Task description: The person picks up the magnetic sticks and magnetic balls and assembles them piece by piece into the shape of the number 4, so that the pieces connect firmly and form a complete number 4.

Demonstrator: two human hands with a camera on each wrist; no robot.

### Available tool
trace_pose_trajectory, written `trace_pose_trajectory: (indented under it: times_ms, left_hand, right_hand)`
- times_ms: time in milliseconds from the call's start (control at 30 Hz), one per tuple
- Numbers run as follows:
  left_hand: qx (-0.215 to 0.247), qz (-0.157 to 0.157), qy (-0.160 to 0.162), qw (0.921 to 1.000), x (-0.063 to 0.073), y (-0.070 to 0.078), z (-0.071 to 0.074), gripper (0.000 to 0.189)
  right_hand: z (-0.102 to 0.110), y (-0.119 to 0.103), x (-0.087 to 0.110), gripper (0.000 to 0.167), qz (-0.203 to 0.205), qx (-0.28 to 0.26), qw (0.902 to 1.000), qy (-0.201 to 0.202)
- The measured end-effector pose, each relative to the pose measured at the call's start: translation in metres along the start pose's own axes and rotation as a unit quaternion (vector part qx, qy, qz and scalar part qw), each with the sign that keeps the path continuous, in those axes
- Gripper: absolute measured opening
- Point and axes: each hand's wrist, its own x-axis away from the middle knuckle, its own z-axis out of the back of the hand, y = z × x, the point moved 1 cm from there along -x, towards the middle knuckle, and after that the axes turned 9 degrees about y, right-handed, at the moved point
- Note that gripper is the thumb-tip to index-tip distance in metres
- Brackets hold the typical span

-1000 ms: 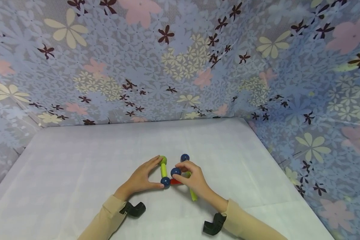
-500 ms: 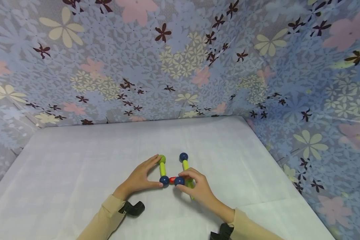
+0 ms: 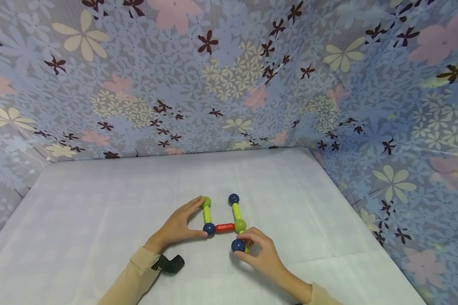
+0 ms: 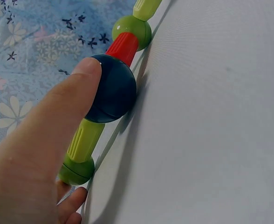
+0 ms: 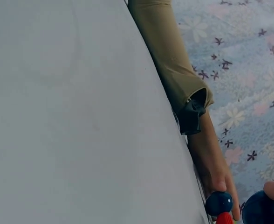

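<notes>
A toy frame of balls and sticks lies on the white table. Its left side is a yellow-green stick (image 3: 207,214) between a green ball (image 3: 206,202) and a blue ball (image 3: 209,229). My left hand (image 3: 175,228) spans that side, thumb on the blue ball (image 4: 113,88), fingertips at the green one. A red stick (image 3: 225,228) joins it to another green ball (image 3: 240,225), from which a second yellow-green stick (image 3: 236,212) leads to a far blue ball (image 3: 233,199). My right hand (image 3: 267,256) pinches a loose blue ball (image 3: 238,245) near a third stick, mostly hidden by the fingers.
A white cloth (image 3: 118,203) covers the table. Floral fabric (image 3: 191,84) rises behind it and along the right side. A black wrist mount (image 3: 169,264) sticks out from the left sleeve (image 3: 133,275).
My right hand has carried its blue ball toward the near edge, past the red stick, uncovering the right-hand green ball. My left hand keeps its place on the left side.
</notes>
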Motion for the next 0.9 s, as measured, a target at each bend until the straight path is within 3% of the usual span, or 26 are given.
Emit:
trace_pose_trajectory:
  times_ms: [200, 433, 633, 900]
  left_hand:
    - [0.001, -0.002, -0.005, 1.0000, 0.001, 0.000, -0.002, 0.099]
    - [-0.002, 0.006, -0.004, 1.0000, 0.000, 0.000, 0.001, 0.098]
    - [0.002, 0.009, -0.005, 0.9999, 0.000, -0.001, 0.003, 0.098]
    - [0.009, 0.012, -0.006, 0.9999, -0.001, 0.000, 0.000, 0.098]
  right_hand:
    - [0.008, 0.003, 0.016, 0.031, 0.022, 0.006, 0.9993, 0.028]
    - [0.017, 0.000, 0.026, 0.030, -0.048, 0.009, 0.9987, 0.012]
    - [0.017, 0.000, 0.027, 0.032, -0.120, 0.005, 0.9927, -0.014]
    - [0.017, 0.002, 0.027, 0.035, -0.155, 0.040, 0.9868, -0.019]
